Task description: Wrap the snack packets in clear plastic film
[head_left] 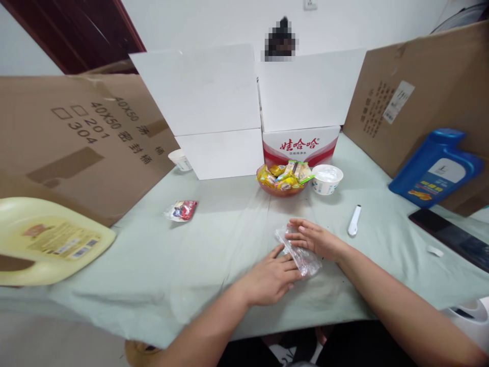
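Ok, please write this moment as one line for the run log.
left hand: flat on clear plastic bag | right hand: flat on same bag | bag: on table | snack bowl: behind, apart

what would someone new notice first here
At the near middle of the table, the left hand and right hand lie flat on a clear plastic bag. Behind them sits a bowl of bright snack packets; a yellow jug lies far left, a blue jug far right.

A plain white wall (214, 20) closes the room beyond the far edge of the table (382, 204), with a dark red-brown wooden door (76, 30) at its left. A pale green cloth (160, 265) covers the tabletop. In soft, even light, a tall brown cardboard sheet (76, 137) stands along its left edge and a second cardboard sheet (431, 92) along its right.
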`<action>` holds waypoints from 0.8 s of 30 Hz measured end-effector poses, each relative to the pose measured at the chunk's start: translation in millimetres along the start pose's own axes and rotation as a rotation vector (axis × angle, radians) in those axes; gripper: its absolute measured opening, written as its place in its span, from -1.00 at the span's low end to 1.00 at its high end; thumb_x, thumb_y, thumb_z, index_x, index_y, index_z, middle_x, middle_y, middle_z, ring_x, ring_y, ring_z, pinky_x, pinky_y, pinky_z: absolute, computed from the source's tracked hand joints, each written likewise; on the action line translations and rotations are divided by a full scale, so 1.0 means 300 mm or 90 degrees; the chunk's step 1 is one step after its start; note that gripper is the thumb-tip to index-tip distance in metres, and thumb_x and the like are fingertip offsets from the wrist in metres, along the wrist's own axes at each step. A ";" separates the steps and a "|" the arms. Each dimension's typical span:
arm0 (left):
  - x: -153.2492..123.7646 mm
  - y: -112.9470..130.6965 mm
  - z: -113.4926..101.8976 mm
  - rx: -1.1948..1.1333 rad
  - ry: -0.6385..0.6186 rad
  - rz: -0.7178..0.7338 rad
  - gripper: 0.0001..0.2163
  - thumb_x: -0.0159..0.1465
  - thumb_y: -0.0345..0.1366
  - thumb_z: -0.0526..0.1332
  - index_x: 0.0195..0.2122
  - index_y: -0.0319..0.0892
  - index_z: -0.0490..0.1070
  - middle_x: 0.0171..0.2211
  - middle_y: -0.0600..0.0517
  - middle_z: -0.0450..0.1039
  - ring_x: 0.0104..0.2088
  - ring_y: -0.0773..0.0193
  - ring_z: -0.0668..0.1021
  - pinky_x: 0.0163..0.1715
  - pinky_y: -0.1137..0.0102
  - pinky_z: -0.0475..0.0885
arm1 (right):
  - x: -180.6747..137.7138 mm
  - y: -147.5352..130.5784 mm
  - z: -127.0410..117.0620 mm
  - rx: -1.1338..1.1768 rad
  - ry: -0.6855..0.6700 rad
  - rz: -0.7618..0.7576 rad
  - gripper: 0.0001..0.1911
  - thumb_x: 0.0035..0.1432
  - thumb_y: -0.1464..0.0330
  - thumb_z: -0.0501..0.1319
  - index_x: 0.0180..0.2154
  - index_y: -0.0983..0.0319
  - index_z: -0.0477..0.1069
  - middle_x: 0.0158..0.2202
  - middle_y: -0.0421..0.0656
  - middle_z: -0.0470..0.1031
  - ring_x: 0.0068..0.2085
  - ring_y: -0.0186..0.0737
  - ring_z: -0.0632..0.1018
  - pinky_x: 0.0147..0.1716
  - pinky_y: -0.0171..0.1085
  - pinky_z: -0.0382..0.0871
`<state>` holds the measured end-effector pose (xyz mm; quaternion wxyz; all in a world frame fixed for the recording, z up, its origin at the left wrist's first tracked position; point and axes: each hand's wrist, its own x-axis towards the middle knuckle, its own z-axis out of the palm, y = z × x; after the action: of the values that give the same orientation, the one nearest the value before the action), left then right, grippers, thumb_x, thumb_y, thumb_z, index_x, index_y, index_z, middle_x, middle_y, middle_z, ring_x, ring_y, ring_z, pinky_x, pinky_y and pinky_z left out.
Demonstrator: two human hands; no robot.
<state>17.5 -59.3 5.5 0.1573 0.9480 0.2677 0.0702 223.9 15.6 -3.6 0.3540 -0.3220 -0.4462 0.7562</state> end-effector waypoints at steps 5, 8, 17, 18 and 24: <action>0.001 0.003 -0.001 0.000 0.011 0.002 -0.60 0.31 -0.30 0.13 0.18 0.00 0.25 0.15 0.06 0.37 0.27 0.18 0.24 0.34 0.09 -0.23 | 0.015 0.035 -0.010 -0.328 0.026 -0.241 -0.64 0.23 0.19 0.17 0.04 0.13 0.36 0.14 -0.02 0.38 0.10 -0.08 0.46 0.07 0.01 0.36; -0.001 0.000 0.006 0.002 0.024 0.002 -0.60 0.30 -0.30 0.14 0.17 0.00 0.26 0.14 0.05 0.38 0.26 0.16 0.25 0.34 0.09 -0.22 | 0.018 0.070 0.009 -0.649 -0.015 -0.370 -0.75 0.25 0.34 0.11 -0.10 0.21 0.48 0.00 0.01 0.51 0.08 -0.04 0.46 0.10 0.07 0.32; -0.009 0.000 0.022 0.014 0.048 -0.004 -0.61 0.26 -0.32 0.18 0.13 -0.04 0.30 0.07 0.05 0.45 0.22 0.16 0.31 0.34 0.08 -0.15 | 0.023 0.079 0.020 -0.873 -0.024 -0.456 -0.66 0.28 0.46 0.03 0.01 0.29 0.46 0.02 0.02 0.52 0.11 -0.05 0.45 0.11 0.04 0.36; -0.010 0.000 0.022 0.016 0.055 -0.002 -0.61 0.25 -0.32 0.19 0.12 -0.05 0.30 0.06 0.04 0.45 0.23 0.15 0.30 0.34 0.09 -0.13 | 0.022 0.074 0.015 -0.863 -0.027 -0.449 -0.66 0.28 0.45 0.03 0.01 0.28 0.45 0.02 0.01 0.52 0.11 -0.07 0.45 0.11 0.03 0.36; -0.039 -0.013 0.000 -0.006 0.232 0.027 -0.79 0.29 -0.26 0.12 -0.10 -0.14 0.44 -0.10 -0.05 0.54 0.05 0.16 0.48 0.14 0.21 0.30 | 0.012 0.074 0.018 -0.898 -0.028 -0.435 -0.66 0.30 0.42 0.03 0.04 0.28 0.44 0.06 0.01 0.49 0.14 -0.05 0.42 0.13 0.03 0.34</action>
<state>5.7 -62.5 3.7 0.1090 0.9243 0.2712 0.2454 212.0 8.4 -22.2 0.2697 -0.3005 -0.9025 0.1496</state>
